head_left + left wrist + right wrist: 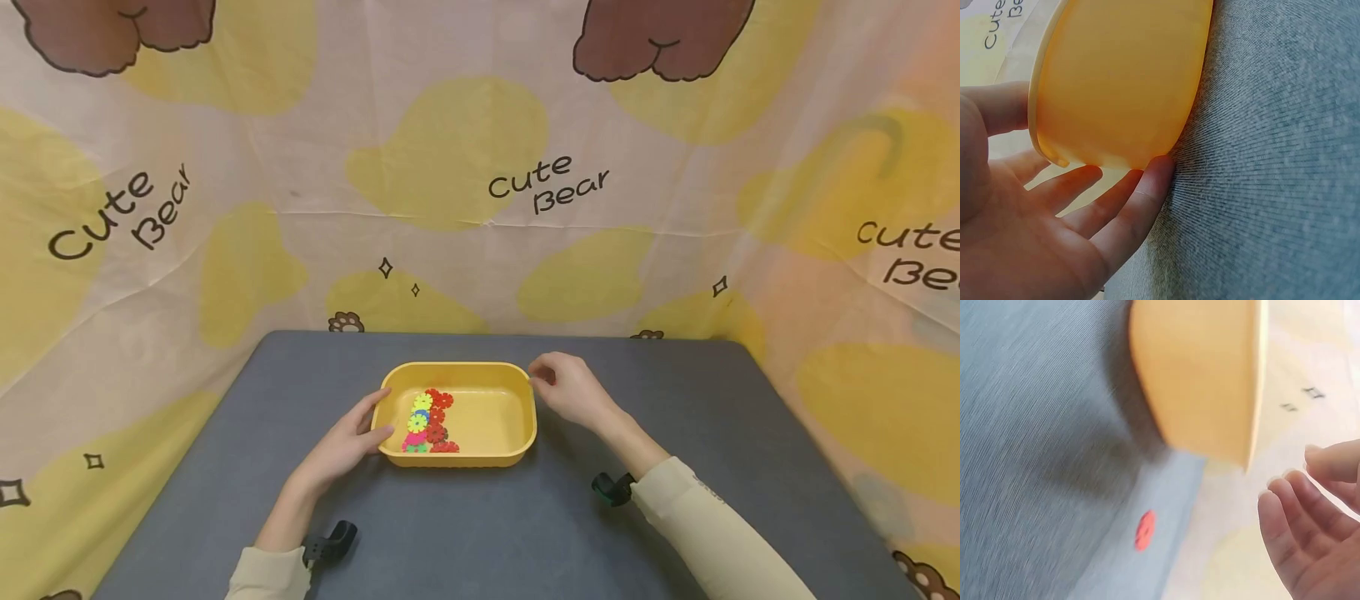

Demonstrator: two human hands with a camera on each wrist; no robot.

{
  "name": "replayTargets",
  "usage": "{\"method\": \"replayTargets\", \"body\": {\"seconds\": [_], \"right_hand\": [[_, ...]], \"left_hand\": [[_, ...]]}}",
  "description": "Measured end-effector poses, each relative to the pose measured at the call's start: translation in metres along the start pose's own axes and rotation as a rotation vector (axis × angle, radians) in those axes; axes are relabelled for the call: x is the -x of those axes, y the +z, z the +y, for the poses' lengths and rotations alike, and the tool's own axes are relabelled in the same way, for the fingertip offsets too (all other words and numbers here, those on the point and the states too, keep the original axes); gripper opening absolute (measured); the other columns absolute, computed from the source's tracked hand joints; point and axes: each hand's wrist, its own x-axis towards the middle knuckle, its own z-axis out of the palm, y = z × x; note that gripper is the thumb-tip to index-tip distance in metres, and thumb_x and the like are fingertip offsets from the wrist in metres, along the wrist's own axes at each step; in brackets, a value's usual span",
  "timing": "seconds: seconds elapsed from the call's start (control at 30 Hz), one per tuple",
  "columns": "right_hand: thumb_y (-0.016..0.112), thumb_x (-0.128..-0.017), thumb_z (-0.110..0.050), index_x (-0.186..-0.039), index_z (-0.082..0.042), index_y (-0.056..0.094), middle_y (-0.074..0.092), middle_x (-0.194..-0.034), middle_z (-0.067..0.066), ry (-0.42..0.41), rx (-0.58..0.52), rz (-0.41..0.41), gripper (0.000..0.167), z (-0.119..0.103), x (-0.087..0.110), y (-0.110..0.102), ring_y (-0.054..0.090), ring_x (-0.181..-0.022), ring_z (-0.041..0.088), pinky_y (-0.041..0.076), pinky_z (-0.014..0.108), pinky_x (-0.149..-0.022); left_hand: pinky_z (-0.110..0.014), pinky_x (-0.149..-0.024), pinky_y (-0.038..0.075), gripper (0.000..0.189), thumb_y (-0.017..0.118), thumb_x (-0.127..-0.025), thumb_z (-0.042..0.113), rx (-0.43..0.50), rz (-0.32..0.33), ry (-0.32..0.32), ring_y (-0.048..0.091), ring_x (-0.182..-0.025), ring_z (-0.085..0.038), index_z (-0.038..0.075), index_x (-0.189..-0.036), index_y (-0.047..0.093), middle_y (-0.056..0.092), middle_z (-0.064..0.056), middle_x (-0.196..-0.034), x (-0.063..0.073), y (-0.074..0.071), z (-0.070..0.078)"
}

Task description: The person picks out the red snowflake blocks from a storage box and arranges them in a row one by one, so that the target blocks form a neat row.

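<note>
A yellow plastic tray (491,421) sits on the table in the head view, with several flower-shaped plastic discs (436,432) in red, yellow-green, pink, blue and green gathered in its left half. My left hand (341,450) holds the tray's left end, thumb over the rim and fingertips against the outer wall (1122,81). Just beyond the right rim is my right hand (573,392), fingers loosely bent with nothing between them. Below those fingers, in the right wrist view, a blurred red disc (1145,530) appears against the table; the head view does not show it clearly.
A blue-grey cloth-covered table (480,533) lies under the tray. Behind it and at both sides hangs a printed fabric curtain (442,150). Dark bands (330,543) with small devices sit on both wrists.
</note>
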Motion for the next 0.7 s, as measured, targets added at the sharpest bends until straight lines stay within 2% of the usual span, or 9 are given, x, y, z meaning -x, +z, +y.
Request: {"method": "replayTargets", "body": {"seconds": [0.27, 0.7], "right_hand": [[0.074, -0.093, -0.011, -0.107, -0.006, 0.074, 0.068, -0.097, 0.000, -0.066, -0.071, -0.005, 0.015, -0.022, -0.001, 0.017, 0.062, -0.084, 0.015, 0.054, 0.033, -0.074], [0.076, -0.091, -0.013, -0.101, -0.008, 0.074, 0.068, -0.091, -0.006, -0.131, -0.154, -0.148, 0.011, -0.041, -0.003, 0.054, 0.061, -0.083, 0.013, 0.051, 0.029, -0.074]], "left_hand": [[-0.049, -0.101, 0.049, 0.071, 0.064, -0.101, 0.027, -0.008, 0.001, -0.006, 0.028, -0.149, -0.040, 0.014, -0.160, 0.027, 0.014, -0.021, -0.167, 0.003, 0.001, -0.001], [-0.048, -0.098, 0.051, 0.071, 0.065, -0.100, 0.028, -0.007, 0.016, -0.013, 0.033, -0.147, -0.040, 0.014, -0.160, 0.028, 0.017, -0.021, -0.166, 0.002, 0.001, 0.001]]}}
